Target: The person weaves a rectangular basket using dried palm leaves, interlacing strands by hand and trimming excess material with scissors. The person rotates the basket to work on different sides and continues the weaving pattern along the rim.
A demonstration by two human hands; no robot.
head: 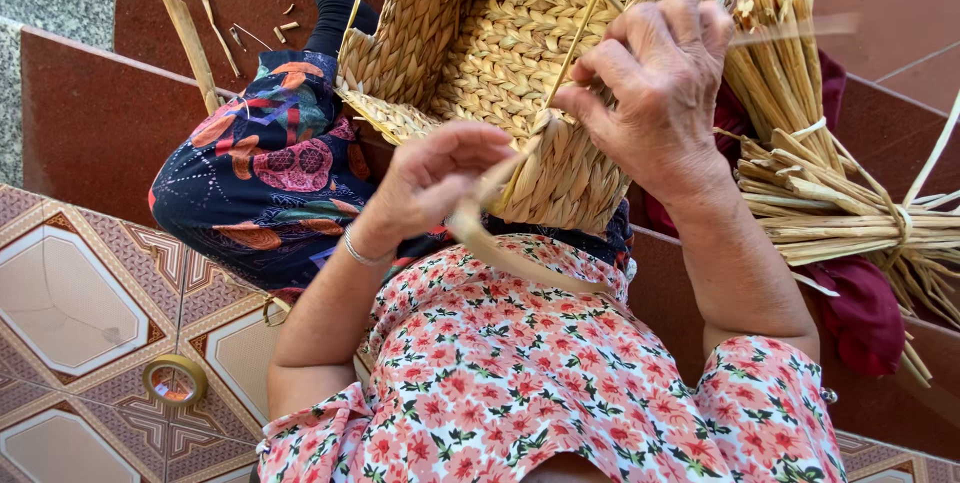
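Hands work at a woven straw basket (pixel 500 53) resting on the lap: the right hand (pixel 660 83) pinches a thin strand (pixel 580 28) at its rim, the left hand (pixel 435 178) grasps a flat straw strip (pixel 480 233) just below. Bundled straw (pixel 810 173) lies right of the right hand; a tape roll (pixel 174 380) sits on the tiled floor (pixel 70 303), well left.

basket (pixel 520 53): woven straw, rough | floor tiles (pixel 70 313): glossy | blouse (pixel 520 373): cloth
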